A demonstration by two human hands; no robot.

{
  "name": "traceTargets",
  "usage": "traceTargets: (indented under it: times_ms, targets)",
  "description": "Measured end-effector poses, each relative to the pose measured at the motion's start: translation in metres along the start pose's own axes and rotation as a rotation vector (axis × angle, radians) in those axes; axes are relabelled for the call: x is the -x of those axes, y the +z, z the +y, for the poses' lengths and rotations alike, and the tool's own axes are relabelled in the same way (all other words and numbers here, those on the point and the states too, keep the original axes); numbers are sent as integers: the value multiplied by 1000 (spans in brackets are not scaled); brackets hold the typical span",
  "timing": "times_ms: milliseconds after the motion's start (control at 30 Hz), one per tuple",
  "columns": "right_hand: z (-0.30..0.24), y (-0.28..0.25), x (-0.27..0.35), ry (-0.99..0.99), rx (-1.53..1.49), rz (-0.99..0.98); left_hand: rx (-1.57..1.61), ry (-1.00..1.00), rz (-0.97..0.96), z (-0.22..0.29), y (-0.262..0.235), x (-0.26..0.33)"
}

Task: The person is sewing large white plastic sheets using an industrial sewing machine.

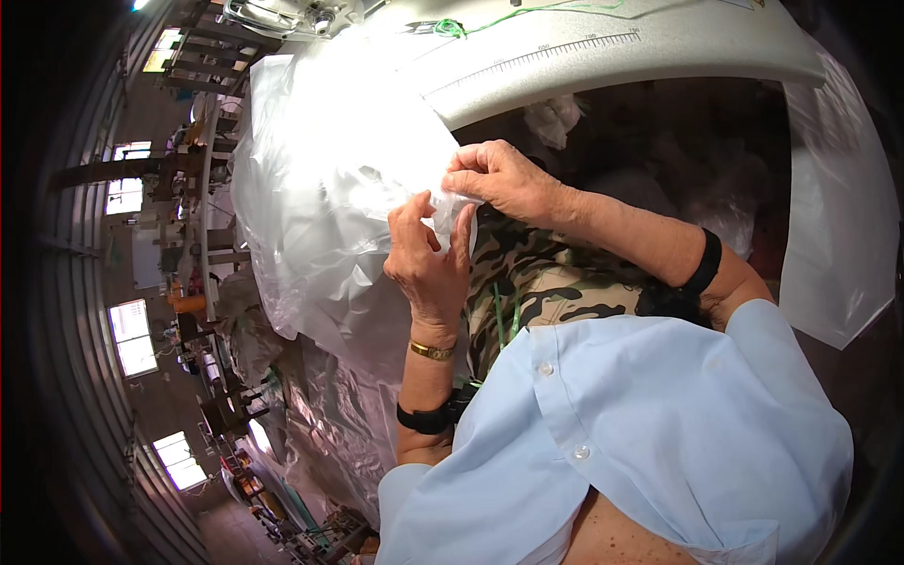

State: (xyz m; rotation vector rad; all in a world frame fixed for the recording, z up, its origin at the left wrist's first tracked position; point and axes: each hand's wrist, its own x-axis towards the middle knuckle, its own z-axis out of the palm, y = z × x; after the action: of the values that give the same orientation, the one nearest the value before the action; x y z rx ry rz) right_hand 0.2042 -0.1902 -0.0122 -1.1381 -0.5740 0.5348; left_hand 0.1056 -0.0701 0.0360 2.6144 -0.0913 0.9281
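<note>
Translucent white plastic film [330, 226] spreads in creased layers over the table's left part and hangs down its front. My right hand [504, 179] pinches a gathered edge of this film between thumb and fingers. Just below and to the left is my left hand [426, 259], with bent fingers and the thumb standing apart. Crumpled film shows in the gap between them, and the fingertips are close to it. Strong glare washes out much of the film beyond the hands.
The pale tabletop [527, 80] has a printed ruler scale and a curved front edge. Green string [450, 28] and small metal snips [421, 27] lie at the back. More film [838, 207] hangs at right. A metal machine part [315, 19] stands far left.
</note>
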Motion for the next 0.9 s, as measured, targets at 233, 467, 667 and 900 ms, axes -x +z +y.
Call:
traceTargets:
  times_ms: [233,467,667,900]
  targets:
    - [-12,7,5,-28,222,104,109,-15,-62,-6,1,4]
    - [-2,8,9,-81,194,168,73,57,-43,-5,1,0]
    - [-6,4,4,-11,221,148,19,131,-11,-9,5,1]
    - [5,5,5,-69,135,162,84,-80,-64,2,0,6]
